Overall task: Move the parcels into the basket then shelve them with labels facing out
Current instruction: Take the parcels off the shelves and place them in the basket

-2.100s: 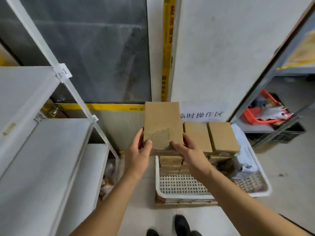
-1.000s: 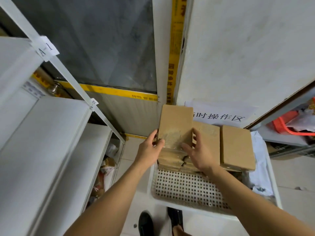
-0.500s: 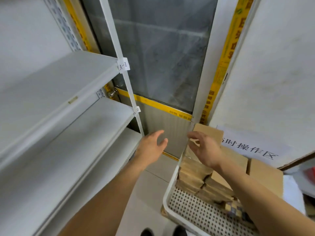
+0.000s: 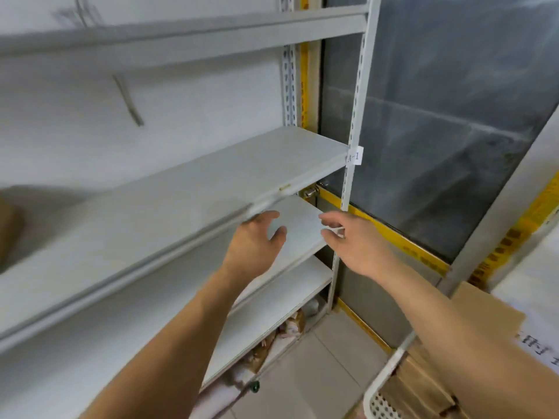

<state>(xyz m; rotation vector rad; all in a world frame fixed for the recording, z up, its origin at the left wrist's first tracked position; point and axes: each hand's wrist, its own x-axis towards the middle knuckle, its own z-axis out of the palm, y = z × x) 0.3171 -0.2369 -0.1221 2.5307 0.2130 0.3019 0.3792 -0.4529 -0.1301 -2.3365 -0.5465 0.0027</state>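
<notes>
My left hand and my right hand are both raised in front of the white metal shelf unit, fingers relaxed, holding nothing. They hover near the front edge of the shelf tagged A-1. Brown cardboard parcels stand stacked in the white perforated basket at the bottom right, partly hidden behind my right forearm. A brown shape, blurred, shows at the far left edge on a shelf.
The shelf unit has several white boards, with clutter on the floor under the lowest board. A grey glass door with yellow tape stands behind the shelf upright. A white paper sign hangs at the right.
Both hands let go of the parcel they held over the basket and lifted away empty. The view swung left and up from the basket to the shelf unit.
</notes>
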